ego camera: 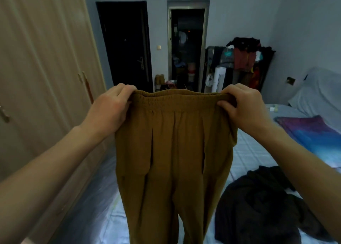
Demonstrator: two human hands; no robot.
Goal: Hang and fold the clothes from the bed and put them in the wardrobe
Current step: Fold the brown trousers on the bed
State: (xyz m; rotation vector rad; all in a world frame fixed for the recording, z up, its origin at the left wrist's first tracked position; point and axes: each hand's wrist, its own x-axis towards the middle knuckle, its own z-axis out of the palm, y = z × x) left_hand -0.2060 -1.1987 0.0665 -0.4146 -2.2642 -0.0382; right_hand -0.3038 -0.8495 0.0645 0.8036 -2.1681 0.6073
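A dark door (pixel 125 46) stands beside an open doorway (pixel 187 48), with a white tower fan (pixel 220 78) near a cluttered rack (pixel 245 63).

Mustard trousers (pixel 171 151) are hanging upright, waistband stretched wide, beside a dark garment (pixel 258 207) lying crumpled on the bed (pixel 249 151).

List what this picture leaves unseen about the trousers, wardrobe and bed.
Head view only.
Brown trousers: hems cut off by bottom edge.
Wardrobe: inside hidden by closed doors.
Dark garment on bed: crumpled, kind unclear, partly behind right forearm.
Left hand, right hand: some fingertips hidden by waistband.
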